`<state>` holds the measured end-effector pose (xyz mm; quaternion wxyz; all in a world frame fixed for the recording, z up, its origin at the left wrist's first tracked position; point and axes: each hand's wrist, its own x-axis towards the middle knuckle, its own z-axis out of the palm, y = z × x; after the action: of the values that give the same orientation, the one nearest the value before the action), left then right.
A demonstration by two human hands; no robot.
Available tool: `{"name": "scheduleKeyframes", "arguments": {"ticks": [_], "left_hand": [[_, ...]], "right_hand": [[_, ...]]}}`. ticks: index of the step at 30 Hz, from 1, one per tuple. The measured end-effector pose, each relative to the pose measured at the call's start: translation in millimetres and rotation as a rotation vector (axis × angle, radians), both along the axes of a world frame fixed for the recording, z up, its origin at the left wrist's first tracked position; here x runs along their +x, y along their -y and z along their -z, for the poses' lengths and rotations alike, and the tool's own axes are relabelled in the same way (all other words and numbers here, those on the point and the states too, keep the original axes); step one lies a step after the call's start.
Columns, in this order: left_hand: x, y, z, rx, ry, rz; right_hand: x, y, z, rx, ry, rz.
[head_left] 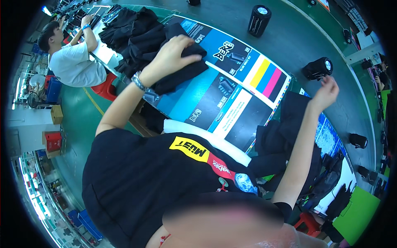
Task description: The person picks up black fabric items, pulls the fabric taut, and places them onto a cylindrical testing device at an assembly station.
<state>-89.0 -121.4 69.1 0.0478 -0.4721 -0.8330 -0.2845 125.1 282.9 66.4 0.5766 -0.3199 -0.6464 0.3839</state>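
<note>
One white rounded strip [206, 138] runs along the near edge of the printed board [182, 101], just in front of the person's black shirt [136, 177]. At the board's near right side, black fabric [285, 124] lies in loose folds, partly over its edge, with the right forearm reaching across above it.

The left hand [173, 53] is over the left part of the board, on a dark cloth [184, 78] that covers some of the printing. Its fingers are bent and its thumb stands well apart from them, so it is unclenched, laid on the cloth rather than closed around it. A patterned metallic band [138, 81] circles that wrist.

The right hand [325, 95] is raised off the board's right edge, fingers bent with the tips drawn together; I cannot tell whether anything is pinched there. Right of the board, below this hand, is a blue patterned surface [328, 134].

Left of the board's far part, a larger heap of black cloth [136, 33] adjoins the dark cloth. Farther left of the board, a co-worker [76, 66] sits on a red stool [105, 87]. Beyond the board's far edge stands a black cylinder [259, 22].
</note>
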Motion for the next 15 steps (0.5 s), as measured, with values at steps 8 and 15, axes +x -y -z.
{"name": "scheduleKeyframes", "arguments": {"ticks": [8,15], "left_hand": [[-6.6,26.4,35.8,0.352,0.081,-0.127],[21.7,-22.8,-13.8,0.794,1.247,0.26]], "right_hand": [[-49.5,184.0,17.4,-0.074,0.252,-0.611],[-73.3,217.5,18.2,-0.442,0.085,-0.881]]}}
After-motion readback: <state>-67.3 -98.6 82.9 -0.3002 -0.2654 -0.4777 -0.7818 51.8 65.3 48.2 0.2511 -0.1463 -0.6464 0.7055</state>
